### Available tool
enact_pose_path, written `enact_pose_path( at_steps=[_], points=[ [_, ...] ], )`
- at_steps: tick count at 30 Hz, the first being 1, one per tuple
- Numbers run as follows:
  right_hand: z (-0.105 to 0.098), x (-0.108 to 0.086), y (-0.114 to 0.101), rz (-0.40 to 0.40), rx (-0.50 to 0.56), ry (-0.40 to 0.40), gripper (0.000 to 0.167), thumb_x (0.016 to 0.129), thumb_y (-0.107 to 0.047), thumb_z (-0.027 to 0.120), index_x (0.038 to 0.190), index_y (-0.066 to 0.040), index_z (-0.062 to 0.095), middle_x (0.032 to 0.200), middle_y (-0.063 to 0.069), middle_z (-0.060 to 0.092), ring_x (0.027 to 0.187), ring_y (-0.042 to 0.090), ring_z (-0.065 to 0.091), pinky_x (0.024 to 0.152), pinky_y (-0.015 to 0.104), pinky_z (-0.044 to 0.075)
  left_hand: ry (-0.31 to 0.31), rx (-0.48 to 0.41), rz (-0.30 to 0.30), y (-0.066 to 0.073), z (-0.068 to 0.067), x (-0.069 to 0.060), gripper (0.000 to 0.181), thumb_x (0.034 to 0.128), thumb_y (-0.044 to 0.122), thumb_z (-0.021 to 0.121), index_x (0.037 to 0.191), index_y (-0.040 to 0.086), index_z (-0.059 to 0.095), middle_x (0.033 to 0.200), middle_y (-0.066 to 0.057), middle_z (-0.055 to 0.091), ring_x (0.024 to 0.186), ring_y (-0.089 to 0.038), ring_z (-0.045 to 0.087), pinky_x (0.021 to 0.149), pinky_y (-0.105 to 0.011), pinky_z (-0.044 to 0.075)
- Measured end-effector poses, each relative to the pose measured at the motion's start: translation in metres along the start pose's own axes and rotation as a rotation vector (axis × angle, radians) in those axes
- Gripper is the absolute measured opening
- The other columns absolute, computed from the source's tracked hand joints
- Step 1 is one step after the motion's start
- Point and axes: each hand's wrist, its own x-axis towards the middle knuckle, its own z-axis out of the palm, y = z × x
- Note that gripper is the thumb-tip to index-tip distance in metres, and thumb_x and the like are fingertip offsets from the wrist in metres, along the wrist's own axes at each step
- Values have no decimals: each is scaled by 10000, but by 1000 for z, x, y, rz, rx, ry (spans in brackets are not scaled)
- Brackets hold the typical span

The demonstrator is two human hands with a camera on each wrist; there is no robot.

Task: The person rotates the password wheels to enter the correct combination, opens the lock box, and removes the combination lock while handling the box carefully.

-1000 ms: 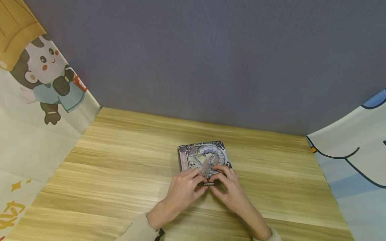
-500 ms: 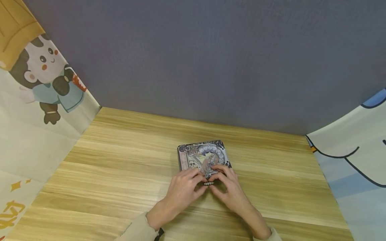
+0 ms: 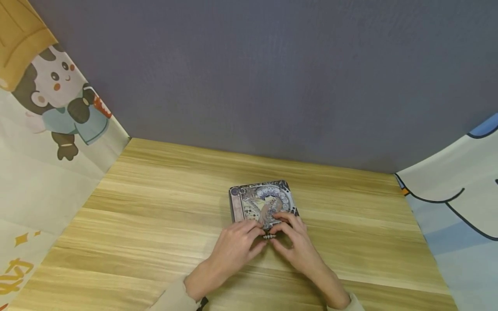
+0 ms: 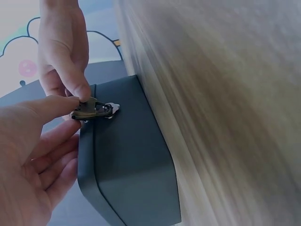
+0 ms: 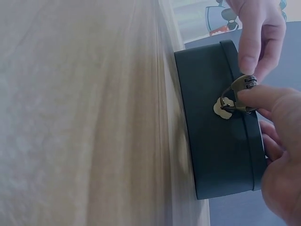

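Observation:
A dark box (image 4: 134, 141) with a printed lid (image 3: 258, 201) rests on the table. At its near side hangs a small bronze-coloured combination padlock (image 3: 269, 236), its shackle through a metal loop on the box front. My left hand (image 3: 235, 244) pinches one end of the padlock between thumb and index finger, by the dials seen in the right wrist view. From the other side my right hand (image 3: 293, 242) pinches the padlock body (image 5: 240, 87), thumb pressed on its face. Some right fingers lie over the lid. Digits on the dials are too small to read.
The wood-grain table (image 3: 155, 224) surrounds the box. A grey panel (image 3: 249, 86) stands behind, and cartoon-printed sheets (image 3: 50, 172) flank the left and right sides.
My left hand has shifted very slightly left, its thumb a little farther from the right thumb. Box and right hand stay in place.

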Motion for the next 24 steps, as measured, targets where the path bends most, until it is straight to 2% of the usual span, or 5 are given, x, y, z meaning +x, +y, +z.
enact_pose_path(
  at_steps=[6, 16, 20, 24],
  points=[
    [1, 0, -1, -44, -25, 24, 357, 729, -90, 871, 1007, -195, 673, 1334, 77, 609, 1173, 277, 536, 956, 380, 387, 17, -26, 24, 2, -4, -5, 201, 826, 269, 866, 952, 146, 768, 1041, 36, 733, 918, -98, 690, 841, -226, 583],
    [1, 0, -4, -69, -69, 44, 386, 703, -61, 877, 1011, -177, 675, 1327, 87, 611, 1177, 289, 540, 968, 411, 407, 116, -72, 34, 7, -7, -14, 184, 794, 218, 880, 912, 142, 761, 1016, 19, 712, 886, -100, 655, 799, -227, 570],
    [1, 0, -6, -80, -95, 69, 388, 694, -64, 870, 1008, -178, 672, 1317, 115, 612, 1175, 316, 525, 978, 423, 376, 127, -112, -29, 13, -9, -16, 169, 790, 201, 877, 898, 148, 757, 943, 44, 706, 830, -82, 649, 750, -202, 571],
    [1, -1, -7, -91, -146, 101, 381, 674, -70, 875, 983, -170, 676, 1228, 121, 611, 1088, 298, 505, 916, 399, 354, 58, -220, -174, 19, -10, -16, 128, 821, 193, 859, 895, 147, 765, 881, 55, 735, 760, -76, 673, 697, -187, 575]
  ],
)
